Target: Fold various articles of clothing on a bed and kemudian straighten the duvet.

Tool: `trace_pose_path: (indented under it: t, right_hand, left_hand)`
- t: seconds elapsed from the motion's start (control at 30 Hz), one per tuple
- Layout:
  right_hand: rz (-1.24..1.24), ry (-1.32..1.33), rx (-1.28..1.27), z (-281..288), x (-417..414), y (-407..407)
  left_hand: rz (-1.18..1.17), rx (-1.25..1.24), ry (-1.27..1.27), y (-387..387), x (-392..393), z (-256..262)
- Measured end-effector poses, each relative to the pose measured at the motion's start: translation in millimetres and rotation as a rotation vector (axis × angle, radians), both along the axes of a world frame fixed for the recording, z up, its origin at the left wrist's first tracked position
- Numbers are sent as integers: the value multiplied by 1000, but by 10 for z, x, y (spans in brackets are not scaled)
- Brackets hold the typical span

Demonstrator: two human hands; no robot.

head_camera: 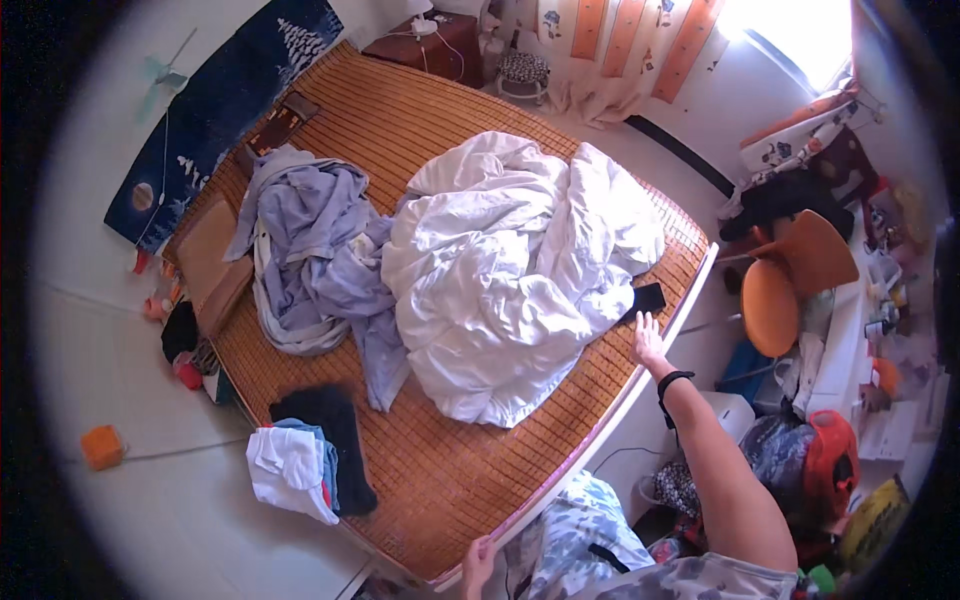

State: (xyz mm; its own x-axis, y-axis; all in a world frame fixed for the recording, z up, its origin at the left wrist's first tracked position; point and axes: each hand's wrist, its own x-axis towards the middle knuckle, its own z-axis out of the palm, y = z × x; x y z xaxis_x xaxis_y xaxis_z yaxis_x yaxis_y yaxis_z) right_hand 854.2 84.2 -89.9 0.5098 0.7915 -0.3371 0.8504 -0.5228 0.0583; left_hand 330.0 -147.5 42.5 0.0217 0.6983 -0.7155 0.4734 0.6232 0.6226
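My right hand (648,342) reaches over the bed's near right edge, fingers apart and holding nothing, close below a black phone-like slab (646,301); whether they touch is unclear. A black band circles that wrist. At the bottom, my left hand (478,559) is at the bed frame's corner; its grip is not clear. A crumpled white quilt (487,277) covers the middle of the woven bed mat (465,480). Left of it lies a heap of grey-blue bedding (315,225). Folded white clothing (289,465) and a dark cloth (330,435) rest at the lower left edge.
An orange chair (770,307) stands right of the bed, near a cluttered desk. A red bag (831,457) and other bags are piled below it. A brown nightstand (450,49) and a round stool (523,67) stand beyond the bed. A pillow (206,259) lies at its left side.
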Motion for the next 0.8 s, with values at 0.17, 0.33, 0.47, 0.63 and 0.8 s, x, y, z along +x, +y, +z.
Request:
trace_pose_path:
  t: [0.17,0.33,0.47,0.63,0.8]
  right_hand:
    - [22,-39,-120,-118,350,385]
    - [168,30,-35,-233,542,437]
    - [272,3,10,-364,409,549]
    - [387,-104,-97,-354,528,581]
    - [479,-177,-156,-678,638,324]
  left_hand:
    - [-70,44,168,53,278,37]
    - [-119,128,147,80,369,242]
    - [123,192,243,-599,121,-331]
    - [215,114,183,-670,353,-325]
    - [204,242,98,-832,372,-519]
